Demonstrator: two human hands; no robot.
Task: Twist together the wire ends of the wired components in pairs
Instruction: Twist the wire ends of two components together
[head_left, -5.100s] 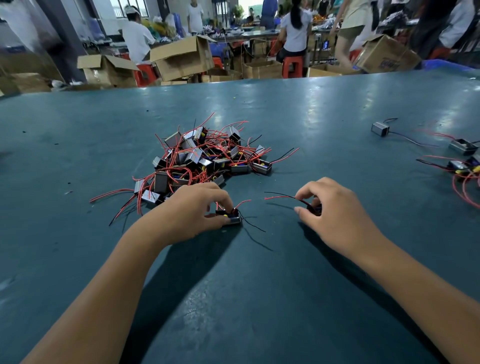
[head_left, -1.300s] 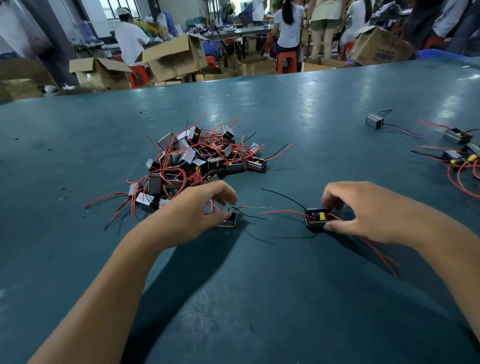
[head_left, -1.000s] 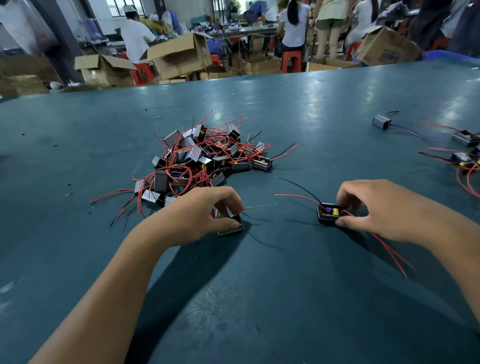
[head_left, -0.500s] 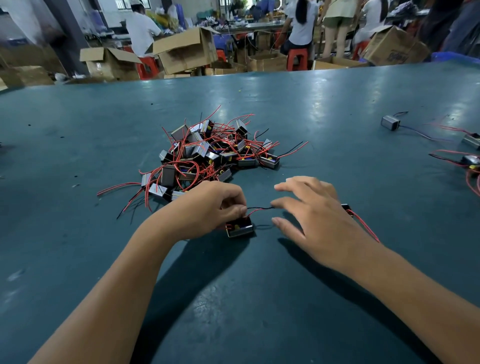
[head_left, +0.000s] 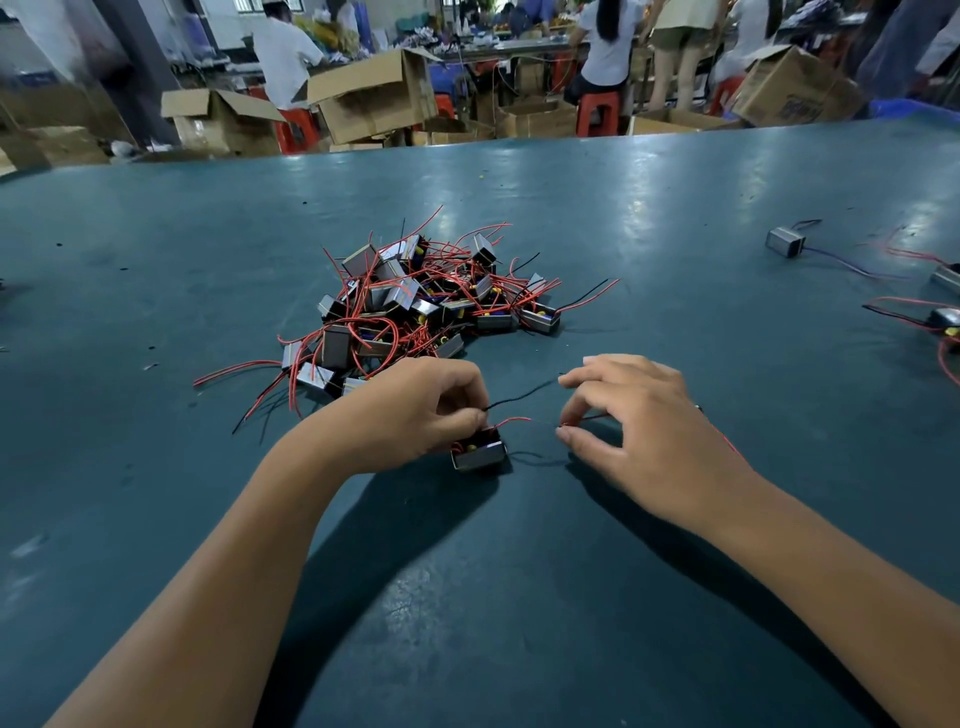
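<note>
Head view: near the centre of the frame, the left hand (head_left: 415, 410) curls over a small grey boxed component (head_left: 479, 453) that rests on the teal table (head_left: 519, 597), its fingers holding the component's wires where they leave the box. A black wire (head_left: 519, 397) runs from those fingers up and to the right; a red wire (head_left: 519, 420) runs right to the right hand (head_left: 639, 441), whose thumb and forefinger pinch its bare end. The other fingers of the right hand are spread and loosely bent. Just above the left hand lies a pile of components (head_left: 415, 306) tangled in red and black wires. At the right edge of the frame, well apart, lie several loose components (head_left: 785, 242) with wires.
</note>
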